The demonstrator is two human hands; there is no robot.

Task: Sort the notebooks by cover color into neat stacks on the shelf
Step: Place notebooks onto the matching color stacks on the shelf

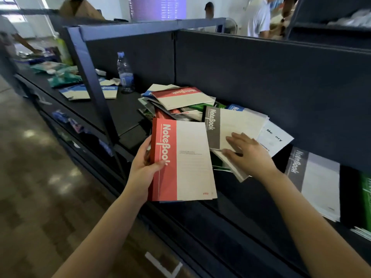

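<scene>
The left hand holds a red notebook just in front of the pile, with the thumb across the red band and the fingers curled behind the spine. A blue edge below it suggests it may be carrying more than one. The right hand lies on a grey notebook at the pile's near right, fingers straight and spread, thumb at its lower edge.

That notebook rests on loose ones, so a hasty pull could drag several off the front of the shelf. The one-handed red hold could also fan open or slip.

Right of the pile lie a grey stack and a green stack. The shelf is dark and matte, with a dark back panel. A bottle stands left of and beyond the pile. Past the panel, people stand in a bright room.
</scene>
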